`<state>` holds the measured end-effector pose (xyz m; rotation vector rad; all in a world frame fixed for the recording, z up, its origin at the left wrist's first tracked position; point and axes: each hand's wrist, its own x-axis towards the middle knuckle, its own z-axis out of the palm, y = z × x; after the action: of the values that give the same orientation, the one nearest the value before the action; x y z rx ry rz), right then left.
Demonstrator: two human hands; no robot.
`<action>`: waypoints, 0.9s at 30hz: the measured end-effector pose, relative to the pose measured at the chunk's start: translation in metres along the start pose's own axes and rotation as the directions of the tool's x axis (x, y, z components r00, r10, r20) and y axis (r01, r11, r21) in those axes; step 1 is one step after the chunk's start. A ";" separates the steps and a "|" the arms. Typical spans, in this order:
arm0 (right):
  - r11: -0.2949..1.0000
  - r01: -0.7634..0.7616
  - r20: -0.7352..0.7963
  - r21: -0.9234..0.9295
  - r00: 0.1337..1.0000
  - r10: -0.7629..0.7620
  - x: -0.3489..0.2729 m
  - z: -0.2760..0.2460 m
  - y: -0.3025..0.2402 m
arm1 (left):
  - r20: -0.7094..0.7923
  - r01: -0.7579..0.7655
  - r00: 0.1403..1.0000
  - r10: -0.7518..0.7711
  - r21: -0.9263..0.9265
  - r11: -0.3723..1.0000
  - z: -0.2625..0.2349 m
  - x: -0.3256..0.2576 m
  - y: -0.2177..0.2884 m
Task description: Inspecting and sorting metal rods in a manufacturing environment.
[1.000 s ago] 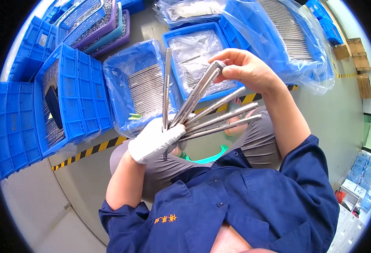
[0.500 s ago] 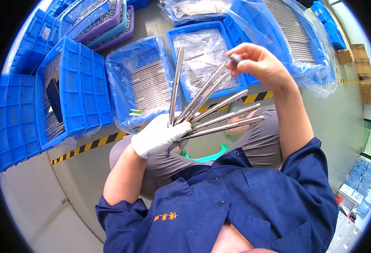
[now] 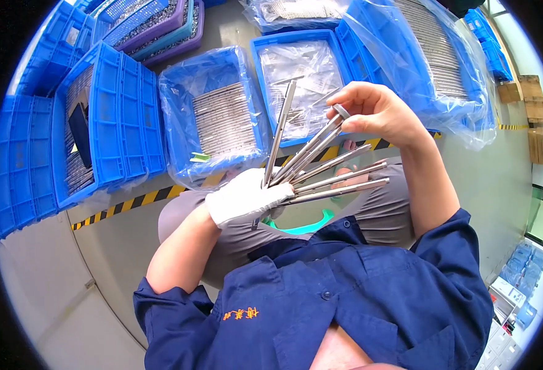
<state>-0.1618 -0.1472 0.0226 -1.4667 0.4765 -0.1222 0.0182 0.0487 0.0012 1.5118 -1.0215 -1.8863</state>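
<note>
A fan of six slim metal rods [image 3: 321, 166] spreads out above the person's lap, their lower ends gathered in the left hand [image 3: 247, 197], which wears a white glove and whose grip is clamped around the bundle. One rod stands nearly upright toward the crates, two lie close together slanting up to the right, and three more splay lower and flatter to the right. The bare right hand [image 3: 376, 111] has its fingers together on the round end of one of the two slanting rods, pinching it between thumb and fingertips. Below the rods a green curved piece [image 3: 302, 225] shows between the grey-trousered knees, and nearer the camera is the dark blue work jacket [image 3: 345, 308]. Beyond the hands, on the floor past a yellow-and-black striped line [image 3: 154, 197], stand three open blue crates lined with clear plastic: a left crate [image 3: 213, 117] with a packed row of grey rods, a middle crate [image 3: 302, 68] with loose rods under plastic film, and a right crate [image 3: 419, 49] heaped with many more. To the left two empty blue crates [image 3: 108, 123] stand tipped on their sides, with further blue crates stacked behind them, too many and too bent by the lens to count surely. At the top left lies a purple tray [image 3: 173, 28] with a teal one nested in it.
</note>
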 end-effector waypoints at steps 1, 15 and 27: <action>1.000 0.004 -0.011 0.013 1.000 -0.004 0.000 -0.001 0.002 | 0.001 0.002 1.000 -0.002 -0.013 1.000 0.000 0.000 0.001; 0.944 0.085 0.069 0.320 0.991 -0.112 0.002 -0.001 0.010 | 0.224 -0.145 0.971 0.085 0.265 0.953 0.009 0.003 0.007; 0.986 0.032 0.163 0.163 0.985 -0.059 0.001 -0.005 0.004 | 0.283 -0.165 0.957 0.060 0.360 0.918 0.008 0.003 0.000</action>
<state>-0.1634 -0.1515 0.0184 -1.3175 0.2896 -0.0710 0.0091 0.0480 0.0004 1.3791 -1.6454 -1.9212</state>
